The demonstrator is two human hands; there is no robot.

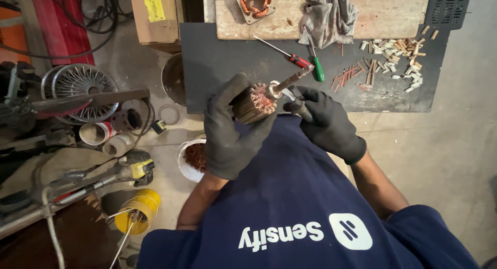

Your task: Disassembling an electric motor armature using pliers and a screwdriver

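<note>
A motor armature (254, 103), dark and ribbed with copper windings showing at its end and a steel shaft sticking out toward the upper right, is sitting in the air just above the near edge of the dark surface (217, 62), in front of the person's chest. The left hand (230, 126), in a black glove, is wrapping around the armature's body from below and gripping it firmly. The right hand (323, 119), also gloved in black, is closing around a small metal tool (290, 95) whose tip is touching the copper end of the armature beside the shaft. Farther out on the dark surface, a red-handled screwdriver (290, 57) and a green-handled screwdriver (316, 67) are lying near each other, with a scatter of thin copper-coloured strips (352, 75) just to their right and a pile of small pale wedges (398, 54) beyond those. A wooden board (383, 15) is lying along the far side, carrying a wound stator (253, 2) and a crumpled grey rag (329, 13). On the floor to the left, a white bowl of copper scrap (190, 158) is sitting near the left forearm, a spool of yellow wire (137, 209) is standing lower down, and a round wire fan guard (80, 88) is lying farther away.
</note>
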